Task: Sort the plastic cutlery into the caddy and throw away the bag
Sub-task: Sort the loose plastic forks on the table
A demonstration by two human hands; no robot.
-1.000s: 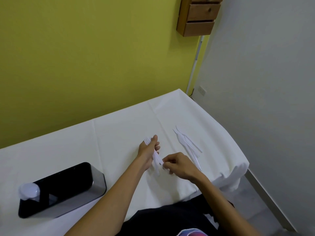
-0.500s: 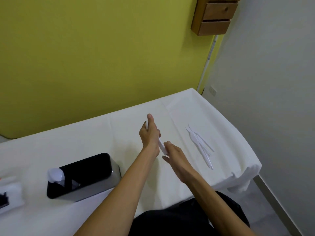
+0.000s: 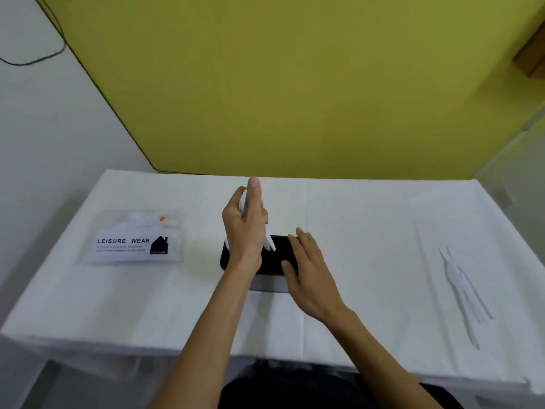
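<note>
The left hand (image 3: 244, 228) grips white cutlery (image 3: 269, 244), forks perhaps, above the black caddy (image 3: 274, 261) at the desk's (image 3: 354, 231) middle. The right hand (image 3: 309, 276) lies flat on the caddy's right end; the bag (image 3: 132, 240) sits near the left edge.

We hold our left hand (image 3: 244, 231) raised in the middle, its back toward us, one digit stretched straight toward the far side and the rest curled round a bundle of white cutlery (image 3: 270, 245). Our right hand (image 3: 309, 276) sits just right of it, palm down, fingers straight and together. Both bare forearms reach in from the near edge.
</note>
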